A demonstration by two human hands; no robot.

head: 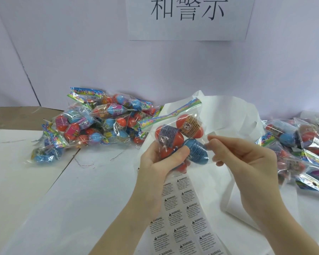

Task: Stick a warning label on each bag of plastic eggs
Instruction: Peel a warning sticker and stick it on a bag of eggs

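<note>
A clear bag of plastic eggs (180, 133), red and blue ones under a colourful header strip, is held up above the table. My left hand (160, 161) grips its lower part from below, thumb across the front. My right hand (241, 155) pinches the bag's right edge between thumb and forefinger; whether a label sits under the fingertips is hidden. A sheet of white warning labels (184, 218) lies on the table beneath the hands, running to the bottom edge.
A heap of egg bags (96, 124) lies at the back left. Another heap of bags (302, 150) spreads along the right side. A white plastic bag (234, 116) rises behind the hands. A paper sign with large characters (188, 17) hangs on the wall.
</note>
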